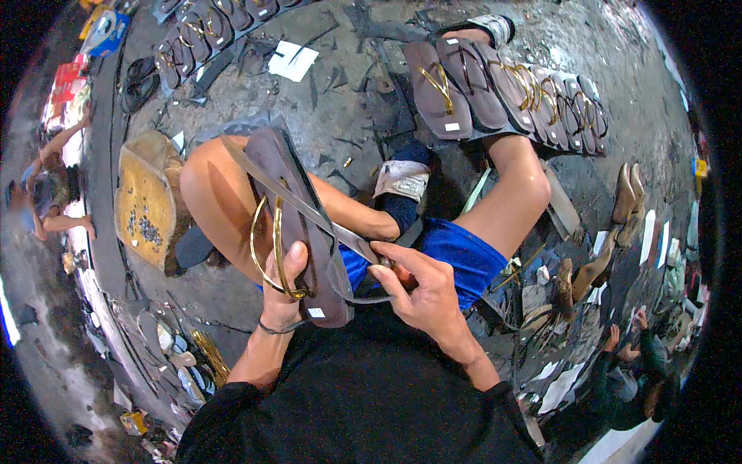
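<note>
My left hand (283,292) is closed around the lower part of a dark brown flip-flop (323,288), its thumb beside the gold straps (278,232). The sandal is tilted up over my lap, and a small white label shows on its lower end. My right hand (425,298) grips a knife (297,201). Its long, flat metal blade lies slanted across the sandal, pointing to the upper left. A thin dark strip (338,272) curls along the sandal's right edge toward my right fingers. Part of the knife handle is hidden in my grip.
A row of gold-strapped flip-flops (502,81) rests by my right leg; another row (202,35) lies at the upper left. A wooden block (127,182) holds small dark bits. White paper (294,60) and wooden foot forms (624,193) lie around. Other people are at both sides.
</note>
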Motion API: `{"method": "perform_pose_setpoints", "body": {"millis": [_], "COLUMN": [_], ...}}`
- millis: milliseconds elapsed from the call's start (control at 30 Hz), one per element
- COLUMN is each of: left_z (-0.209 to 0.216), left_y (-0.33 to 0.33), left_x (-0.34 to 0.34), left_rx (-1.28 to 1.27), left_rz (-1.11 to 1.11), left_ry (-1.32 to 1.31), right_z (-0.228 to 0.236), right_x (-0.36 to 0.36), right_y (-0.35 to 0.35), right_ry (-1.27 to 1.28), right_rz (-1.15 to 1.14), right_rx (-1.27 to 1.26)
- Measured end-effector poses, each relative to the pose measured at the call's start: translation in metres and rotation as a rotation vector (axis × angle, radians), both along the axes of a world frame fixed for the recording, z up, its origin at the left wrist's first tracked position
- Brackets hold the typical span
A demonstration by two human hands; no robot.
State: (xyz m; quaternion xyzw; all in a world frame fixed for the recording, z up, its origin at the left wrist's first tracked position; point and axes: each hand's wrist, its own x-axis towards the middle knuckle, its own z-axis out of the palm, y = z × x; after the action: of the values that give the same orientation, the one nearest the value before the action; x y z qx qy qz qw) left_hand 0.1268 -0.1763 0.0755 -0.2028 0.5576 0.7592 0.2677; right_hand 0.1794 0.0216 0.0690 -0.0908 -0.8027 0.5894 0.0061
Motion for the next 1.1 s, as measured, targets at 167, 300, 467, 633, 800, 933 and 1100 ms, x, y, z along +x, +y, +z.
{"method": "perform_pose_setpoints", "body": {"millis": [167,300,467,633,800,933,1100], "left_z": [0.006,-0.003,-0.003,-0.018,-0.019,-0.012,-0.001], "left_y": [0.003,-0.002,-0.011,-0.029,-0.011,-0.002,0.008], "left_x": [0.001,0.007,0.01,0.029,0.018,-0.05,-0.069], "left_rx": [0.034,-0.067,-0.082,-0.378,-0.279,0.16,-0.129], "left_rz": [0.019,-0.011,-0.093,-0.322,-0.684,-0.496,-0.178], "left_ry": [-0.018,0.054,0.089,0.368,0.171,0.263,0.305], "right_z": [-0.028,-0.038,-0.046,-0.092,-0.022,-0.007,0.02], "right_x": [-0.027,-0.06,-0.115,-0.151,-0.087,-0.078,-0.063], "right_y": [-0.012,-0.023,-0.035,0.006,0.024,0.017,0.019], "right_ry": [0.225,0.224,0.228,-0.092,-0.266,-0.013,0.097], "right_rz": [-0.033,-0.052,-0.055,-0.149,0.109,0.073,-0.224], "right_rx": [0.118,0.107,0.077,-0.175,-0.414,-0.236,0.074]}}
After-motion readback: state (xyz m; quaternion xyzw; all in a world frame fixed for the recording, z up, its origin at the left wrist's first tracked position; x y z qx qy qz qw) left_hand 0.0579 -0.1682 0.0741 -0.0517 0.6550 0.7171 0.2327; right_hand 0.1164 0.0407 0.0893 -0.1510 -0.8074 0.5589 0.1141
